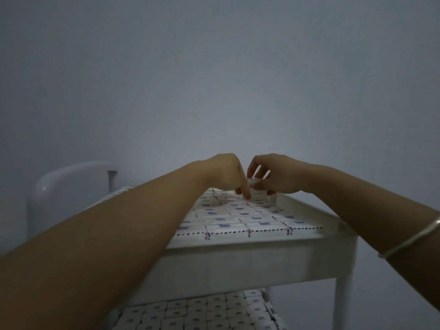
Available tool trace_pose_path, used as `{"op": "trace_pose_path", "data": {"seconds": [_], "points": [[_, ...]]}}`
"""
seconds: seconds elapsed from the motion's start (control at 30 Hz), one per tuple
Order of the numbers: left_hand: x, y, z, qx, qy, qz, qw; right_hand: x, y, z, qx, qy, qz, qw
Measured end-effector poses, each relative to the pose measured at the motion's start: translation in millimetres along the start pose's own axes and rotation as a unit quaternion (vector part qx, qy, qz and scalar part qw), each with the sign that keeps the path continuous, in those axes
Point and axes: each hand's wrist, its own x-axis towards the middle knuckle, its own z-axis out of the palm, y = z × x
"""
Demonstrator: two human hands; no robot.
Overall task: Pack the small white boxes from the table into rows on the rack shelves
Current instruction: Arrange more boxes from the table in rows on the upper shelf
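The white rack's top shelf is packed with rows of small white boxes with blue marks and red-blue dashed edges. Both my arms reach to the far end of that shelf. My right hand pinches a small white box at the back row, fingers curled around it. My left hand is beside it, with a finger pointing down onto the boxes next to the held one. The lower shelf also holds rows of the same boxes.
A grey wall stands right behind the rack. A white rounded object sits at the left behind my left arm. A rack leg runs down at the right. A bangle is on my right forearm.
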Motion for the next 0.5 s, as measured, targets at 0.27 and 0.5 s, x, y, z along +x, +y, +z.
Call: {"op": "trace_pose_path", "data": {"seconds": [0.27,0.5], "points": [[6.2,-10.8,-2.5,0.022,0.107,-0.072,0.991,3.1,2.4,14.4,0.036,-0.077,0.064,0.994],[4.6,-7.2,0.7,0.039,0.142,-0.097,0.984,-1.9,7.1,12.4,0.038,-0.032,0.062,0.997]]}}
